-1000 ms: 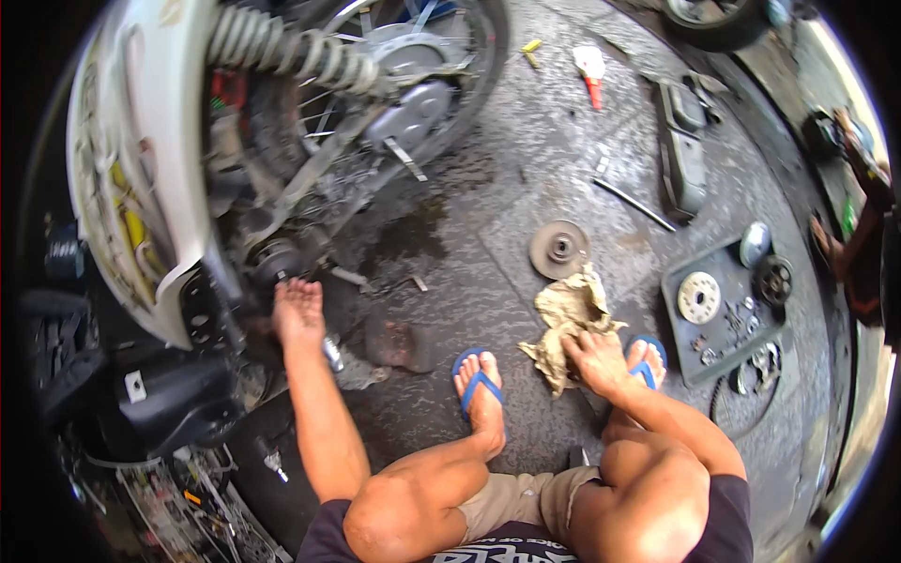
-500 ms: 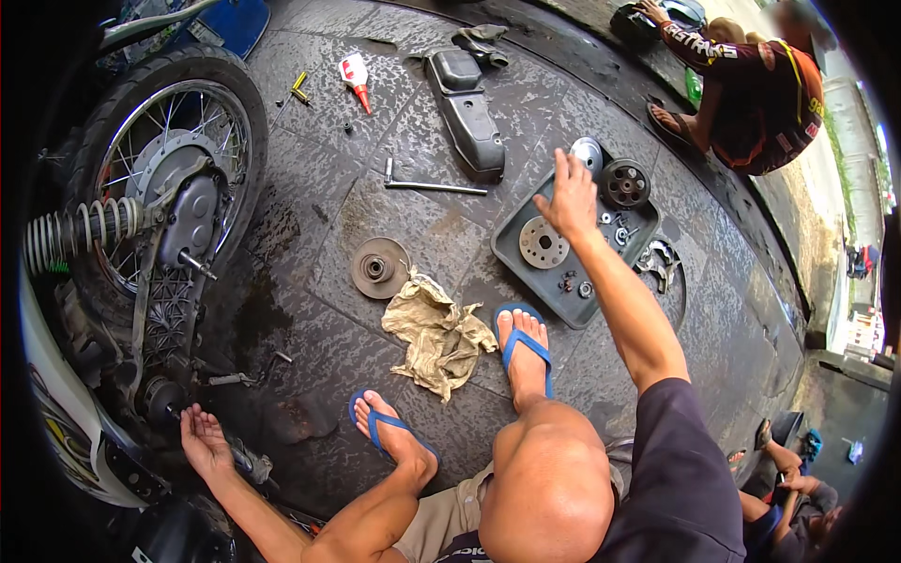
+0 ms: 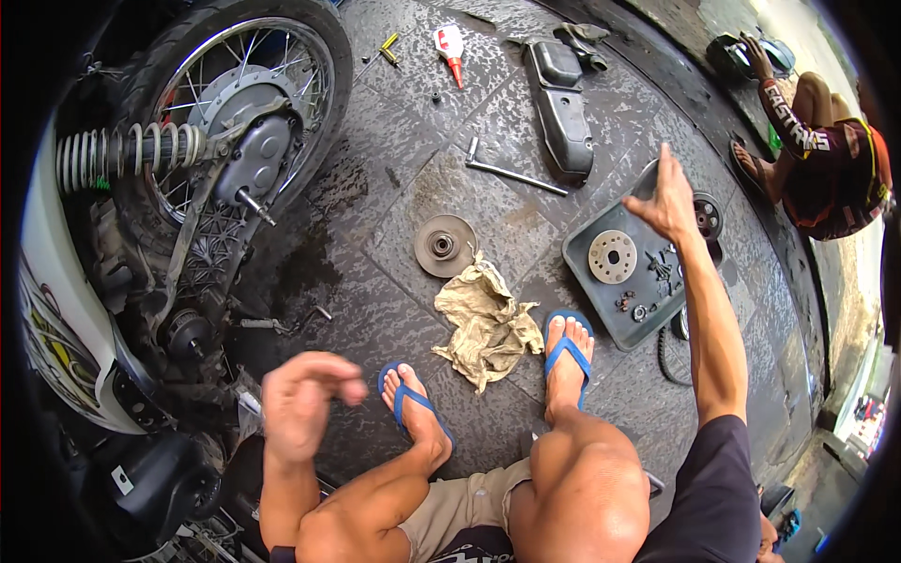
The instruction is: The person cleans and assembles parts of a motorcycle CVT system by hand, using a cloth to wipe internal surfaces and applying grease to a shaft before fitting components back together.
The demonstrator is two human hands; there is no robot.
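My right hand (image 3: 668, 202) is open over the upper part of a grey plastic tray (image 3: 594, 298), thumb out and fingers stretched. In the tray lie a perforated metal disc (image 3: 612, 256) and small parts (image 3: 662, 267); a dark round drum (image 3: 706, 214) is at its right, partly behind my hand. My left hand (image 3: 310, 399) is raised and blurred, fingers bent, below and right of the dark round hub (image 3: 188, 333) on the scooter; whether it holds anything is unclear. A crumpled tan rag (image 3: 483, 328) lies between the hands, touching a round metal pulley part (image 3: 445, 246).
A scooter's rear wheel (image 3: 310, 141) fills the upper left, beside white bodywork (image 3: 70, 338). On the floor lie a white-red bottle (image 3: 449, 52), a T-wrench (image 3: 516, 178) and a long grey cover (image 3: 563, 122). A crouching person (image 3: 831, 178) is at the right.
My left hand has left the hub and lifted toward me. My right hand went from the rag to over the tray, where it stays open. The view has also shifted.
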